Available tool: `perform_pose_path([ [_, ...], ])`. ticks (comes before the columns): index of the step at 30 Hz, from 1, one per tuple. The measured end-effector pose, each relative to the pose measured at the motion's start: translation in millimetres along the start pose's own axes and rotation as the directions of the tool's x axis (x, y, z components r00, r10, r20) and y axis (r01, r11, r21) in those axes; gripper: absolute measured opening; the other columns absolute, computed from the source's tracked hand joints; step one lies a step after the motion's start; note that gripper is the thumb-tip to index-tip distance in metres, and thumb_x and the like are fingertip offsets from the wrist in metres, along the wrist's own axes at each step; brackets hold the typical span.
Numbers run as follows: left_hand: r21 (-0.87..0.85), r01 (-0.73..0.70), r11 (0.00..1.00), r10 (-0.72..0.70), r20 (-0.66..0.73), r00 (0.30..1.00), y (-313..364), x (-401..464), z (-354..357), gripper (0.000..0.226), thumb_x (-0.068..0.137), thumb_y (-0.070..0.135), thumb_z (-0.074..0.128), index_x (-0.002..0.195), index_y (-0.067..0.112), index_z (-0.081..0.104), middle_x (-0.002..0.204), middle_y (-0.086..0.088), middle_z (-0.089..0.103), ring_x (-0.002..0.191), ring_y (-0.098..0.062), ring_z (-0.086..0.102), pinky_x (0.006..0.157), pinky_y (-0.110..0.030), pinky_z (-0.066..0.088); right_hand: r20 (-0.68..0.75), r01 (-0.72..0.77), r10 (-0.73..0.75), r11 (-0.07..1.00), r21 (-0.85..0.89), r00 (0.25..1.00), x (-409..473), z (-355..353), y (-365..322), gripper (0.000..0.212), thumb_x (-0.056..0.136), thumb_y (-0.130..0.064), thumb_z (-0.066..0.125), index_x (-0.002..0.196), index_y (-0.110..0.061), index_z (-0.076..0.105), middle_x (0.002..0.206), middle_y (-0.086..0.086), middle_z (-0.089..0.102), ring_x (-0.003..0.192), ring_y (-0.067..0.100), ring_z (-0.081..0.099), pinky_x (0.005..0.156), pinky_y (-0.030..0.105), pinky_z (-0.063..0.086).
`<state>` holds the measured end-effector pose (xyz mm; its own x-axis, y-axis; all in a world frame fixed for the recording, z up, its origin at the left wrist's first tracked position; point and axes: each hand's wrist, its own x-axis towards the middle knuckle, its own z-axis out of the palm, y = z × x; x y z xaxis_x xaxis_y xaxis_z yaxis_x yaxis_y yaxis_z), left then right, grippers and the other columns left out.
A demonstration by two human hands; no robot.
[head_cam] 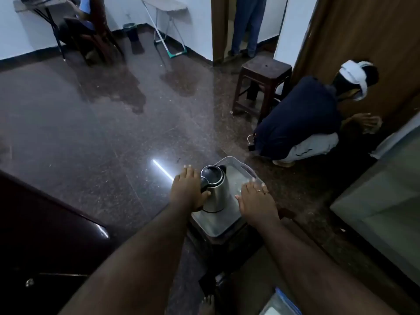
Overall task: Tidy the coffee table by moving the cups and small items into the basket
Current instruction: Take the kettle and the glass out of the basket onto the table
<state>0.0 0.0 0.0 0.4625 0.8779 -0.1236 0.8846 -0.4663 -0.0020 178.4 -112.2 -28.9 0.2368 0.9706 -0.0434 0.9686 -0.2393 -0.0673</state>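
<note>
A steel kettle with a black lid and handle stands upright on a grey tray, which rests on a small dark table. Just beyond it sits a clear plastic basket; I cannot make out anything inside it. My left hand lies against the kettle's left side by the handle, fingers stretched forward and thumb touching the kettle's side. My right hand is held flat and open to the right of the kettle, fingertips over the basket's near rim. No cups show.
A person crouches on the floor at the right, in front of a brown stool. Dark furniture fills the lower left and a grey-green surface the right. A blue-edged container and my bare foot are at the bottom.
</note>
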Motion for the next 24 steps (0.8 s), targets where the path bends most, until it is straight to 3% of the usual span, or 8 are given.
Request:
perform_pose_path([
  [3, -0.131, 0.084, 0.988, -0.064, 0.155, 0.986, -7, 32, 26, 0.064, 0.073, 0.058, 0.069, 0.118, 0.016, 0.052, 0.122, -0.009, 0.059, 0.113, -0.031, 0.058, 0.087, -0.04, 0.048, 0.118, -0.138, 0.117, 0.972, 0.192, 0.986, 32, 34, 1, 0.034, 0.097, -0.039, 0.049, 0.119, -0.016, 0.062, 0.122, 0.005, 0.063, 0.118, 0.028, 0.057, 0.093, 0.039, 0.048],
  [6, -0.242, 0.149, 0.959, -0.085, 0.255, 0.963, -14, 52, 56, 0.064, 0.067, 0.053, 0.077, 0.115, 0.017, 0.054, 0.118, -0.007, 0.064, 0.108, -0.031, 0.062, 0.086, -0.039, 0.051, 0.173, -0.319, 0.28, 0.91, 0.267, 0.944, 62, 67, 8, 0.042, 0.09, -0.036, 0.062, 0.127, -0.018, 0.053, 0.131, 0.005, 0.056, 0.122, 0.027, 0.054, 0.094, 0.04, 0.047],
  [10, -0.423, 0.291, 0.858, -0.164, 0.311, 0.936, -28, 58, 92, 0.052, 0.067, 0.045, 0.072, 0.109, 0.019, 0.055, 0.109, -0.008, 0.067, 0.102, -0.032, 0.064, 0.083, -0.04, 0.054, 0.186, -0.43, 0.393, 0.869, 0.245, 0.901, 94, 99, 23, 0.077, 0.073, -0.037, 0.081, 0.133, -0.009, 0.04, 0.141, 0.01, 0.044, 0.124, 0.032, 0.052, 0.092, 0.044, 0.05],
  [14, -0.608, 0.365, 0.706, -0.157, 0.368, 0.917, -35, 61, 108, 0.021, 0.069, 0.031, 0.071, 0.075, 0.018, 0.055, 0.072, 0.002, 0.062, 0.076, -0.02, 0.061, 0.064, -0.027, 0.045, 0.303, -0.511, 0.431, 0.816, 0.272, 0.85, 117, 126, 41, 0.118, 0.06, -0.041, 0.091, 0.149, -0.004, 0.022, 0.154, 0.014, 0.033, 0.137, 0.033, 0.042, 0.103, 0.047, 0.045],
  [17, -0.691, 0.399, 0.603, -0.138, 0.402, 0.905, -37, 63, 118, 0.024, 0.061, 0.03, 0.074, 0.066, 0.018, 0.054, 0.057, 0.01, 0.053, 0.064, -0.012, 0.057, 0.059, -0.031, 0.053, 0.373, -0.543, 0.433, 0.794, 0.273, 0.821, 127, 142, 50, 0.13, 0.059, -0.046, 0.091, 0.154, -0.006, 0.012, 0.157, 0.014, 0.031, 0.14, 0.032, 0.04, 0.105, 0.047, 0.042],
  [20, -0.745, 0.396, 0.536, -0.128, 0.392, 0.911, -41, 64, 130, 0.026, 0.06, 0.031, 0.077, 0.074, 0.02, 0.059, 0.064, 0.008, 0.059, 0.064, -0.012, 0.059, 0.069, -0.042, 0.06, 0.378, -0.561, 0.446, 0.775, 0.291, 0.811, 133, 151, 49, 0.13, 0.062, -0.048, 0.089, 0.155, -0.006, 0.008, 0.157, 0.015, 0.033, 0.14, 0.031, 0.041, 0.104, 0.045, 0.042],
  [24, -0.778, 0.382, 0.499, -0.146, 0.359, 0.922, -36, 61, 123, 0.024, 0.068, 0.018, 0.077, 0.072, 0.026, 0.055, 0.067, 0.009, 0.057, 0.067, -0.011, 0.055, 0.068, -0.033, 0.052, 0.321, -0.558, 0.457, 0.688, 0.463, 0.829, 134, 158, 44, 0.105, 0.062, -0.032, 0.092, 0.143, -0.006, 0.03, 0.145, 0.018, 0.044, 0.132, 0.034, 0.046, 0.098, 0.043, 0.043],
])
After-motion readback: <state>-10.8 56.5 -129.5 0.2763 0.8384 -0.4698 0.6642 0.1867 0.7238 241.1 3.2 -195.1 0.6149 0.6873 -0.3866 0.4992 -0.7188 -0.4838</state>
